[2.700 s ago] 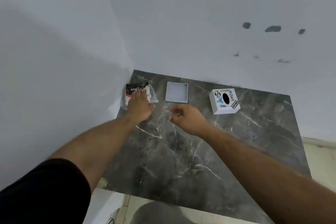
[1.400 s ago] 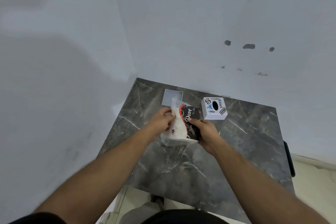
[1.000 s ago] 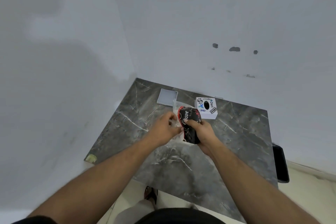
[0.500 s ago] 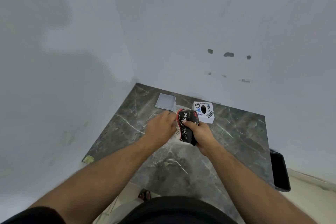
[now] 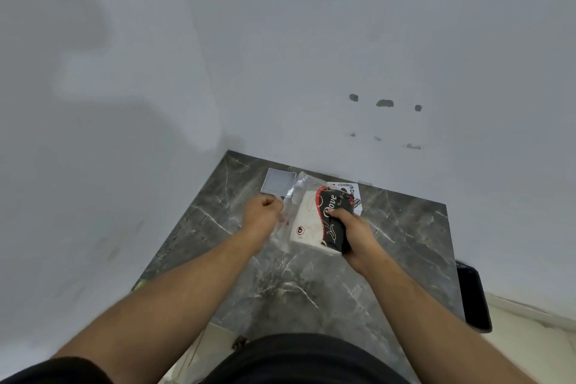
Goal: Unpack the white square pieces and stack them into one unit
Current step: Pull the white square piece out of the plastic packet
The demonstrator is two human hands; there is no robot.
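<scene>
Your right hand (image 5: 353, 234) has its grip clamped on the black-and-white printed pack (image 5: 324, 223), thumb across the black face, fingers curled under the near edge, holding it tilted just above the desk (image 5: 405, 243). Your left hand (image 5: 260, 217) is fisted, pinching the clear plastic wrapper (image 5: 293, 206) that hangs loose off the pack's left side; the hand is a little blurred. Both forearms reach forward from the bottom of the view, converging over the middle of the dark marbled surface. Just beyond your left hand, a flat white square piece (image 5: 278, 181) lies near the back edge by the wall corner. Behind the pack, partly hidden by it, sits a white stickered box (image 5: 350, 188). A black object (image 5: 473, 296) shows off the desk's right edge.
</scene>
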